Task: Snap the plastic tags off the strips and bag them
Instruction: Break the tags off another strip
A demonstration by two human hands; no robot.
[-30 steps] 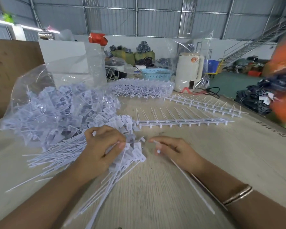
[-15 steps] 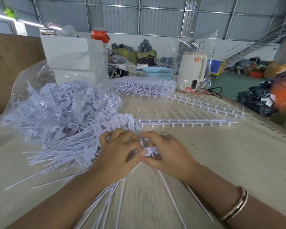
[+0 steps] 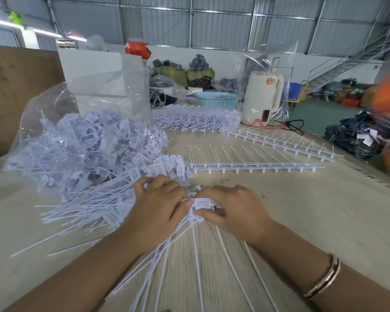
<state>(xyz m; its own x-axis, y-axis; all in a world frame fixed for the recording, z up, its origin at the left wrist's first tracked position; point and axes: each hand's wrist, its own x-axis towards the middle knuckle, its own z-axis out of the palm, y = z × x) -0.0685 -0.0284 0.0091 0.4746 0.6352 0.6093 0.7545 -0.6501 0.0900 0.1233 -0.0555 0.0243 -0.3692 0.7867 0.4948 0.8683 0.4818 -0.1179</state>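
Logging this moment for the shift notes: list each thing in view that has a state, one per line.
left hand: curled round a bunch of tags
right hand: pinching the tag heads
tags in hand: bunched, tails fanning toward the camera
clear bag: open, full of loose tags
stripped strips: lying flat, tag-free
blue basket: upright
white appliance: upright, cord attached
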